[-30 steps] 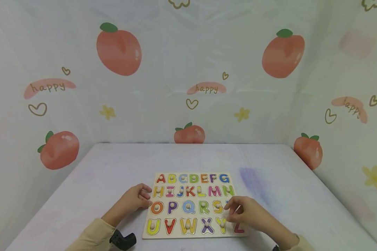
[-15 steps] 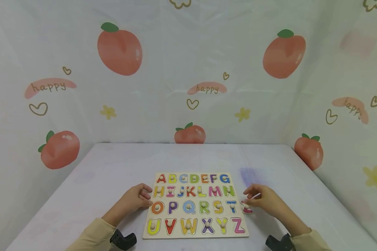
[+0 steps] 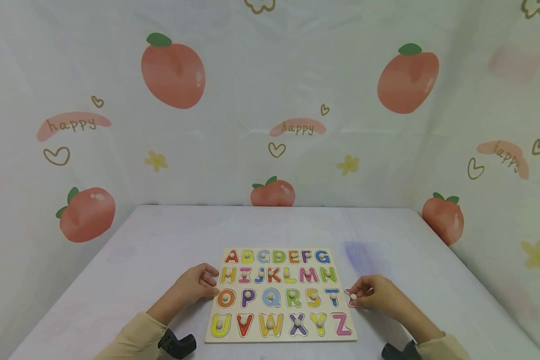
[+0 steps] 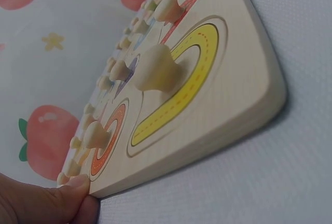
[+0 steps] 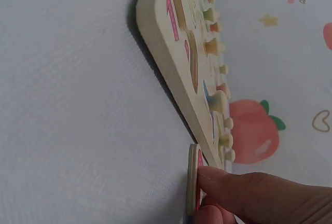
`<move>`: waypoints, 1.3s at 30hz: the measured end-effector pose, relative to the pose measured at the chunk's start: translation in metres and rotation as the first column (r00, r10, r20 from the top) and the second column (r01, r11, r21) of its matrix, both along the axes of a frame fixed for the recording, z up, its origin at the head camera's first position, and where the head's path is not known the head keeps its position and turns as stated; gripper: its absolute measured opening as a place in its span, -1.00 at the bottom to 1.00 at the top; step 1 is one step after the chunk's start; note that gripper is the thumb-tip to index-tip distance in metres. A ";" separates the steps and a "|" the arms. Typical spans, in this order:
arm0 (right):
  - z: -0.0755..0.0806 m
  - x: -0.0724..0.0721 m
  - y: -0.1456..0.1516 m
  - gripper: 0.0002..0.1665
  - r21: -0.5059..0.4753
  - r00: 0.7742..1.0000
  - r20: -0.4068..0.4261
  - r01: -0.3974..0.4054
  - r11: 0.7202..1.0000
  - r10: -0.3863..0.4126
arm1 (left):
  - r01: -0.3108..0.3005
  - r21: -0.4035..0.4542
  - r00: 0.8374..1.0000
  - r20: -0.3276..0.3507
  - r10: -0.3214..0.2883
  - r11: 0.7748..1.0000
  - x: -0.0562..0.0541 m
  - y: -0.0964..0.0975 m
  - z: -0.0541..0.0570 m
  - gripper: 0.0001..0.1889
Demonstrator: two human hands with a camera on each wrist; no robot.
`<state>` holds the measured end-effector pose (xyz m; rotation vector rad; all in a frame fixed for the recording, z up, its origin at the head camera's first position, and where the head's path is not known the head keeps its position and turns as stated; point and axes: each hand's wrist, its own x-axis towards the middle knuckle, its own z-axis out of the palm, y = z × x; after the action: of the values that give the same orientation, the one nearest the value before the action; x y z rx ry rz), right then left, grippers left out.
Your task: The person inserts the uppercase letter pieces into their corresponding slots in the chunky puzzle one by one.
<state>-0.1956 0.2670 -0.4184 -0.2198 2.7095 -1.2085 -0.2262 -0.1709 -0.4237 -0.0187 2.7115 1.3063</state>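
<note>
A wooden alphabet puzzle board (image 3: 281,284) lies flat on the table, most of its coloured letters bearing round wooden knobs. The Z slot (image 3: 341,324) at its lower right shows a pink printed Z and no knob. My left hand (image 3: 190,286) touches the board's left edge, the thumb (image 4: 70,192) against its side beside the O. Just off the board's right edge, my right hand (image 3: 380,296) pinches the Z puzzle piece (image 5: 193,180). This piece stays close to the table surface, partly covered by the fingers in both views.
White cloth covers the table (image 3: 162,240), with a faint purple smudge (image 3: 362,257) right of the board. A fabric backdrop (image 3: 234,100) printed with peaches surrounds the sides and back.
My right hand has pulled the Z piece from above the board to beyond its right edge, then slightly lower, uncovering the T and the Z slot. My left hand has stayed in place.
</note>
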 end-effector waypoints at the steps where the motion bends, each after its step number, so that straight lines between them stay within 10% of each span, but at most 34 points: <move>1: 0.000 0.000 0.000 -0.78 0.010 1.000 -0.003 0.005 1.000 -0.005 | -0.001 0.002 1.000 -0.001 0.001 1.000 0.000 0.000 0.000 -0.55; 17: 0.025 0.023 -0.025 -0.74 -0.045 0.998 -0.051 0.022 0.999 -0.025 | -0.010 0.000 1.000 -0.004 0.010 1.000 0.001 0.000 0.000 -0.55; 39: 0.001 0.047 -0.038 -0.77 -0.065 0.994 0.019 -0.107 0.992 0.108 | -0.010 0.004 1.000 0.007 0.010 1.000 -0.001 0.000 -0.002 -0.55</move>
<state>-0.1490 0.2295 -0.4178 -0.3537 2.6054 -1.2598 -0.2269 -0.1713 -0.4254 -0.0361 2.7056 1.3122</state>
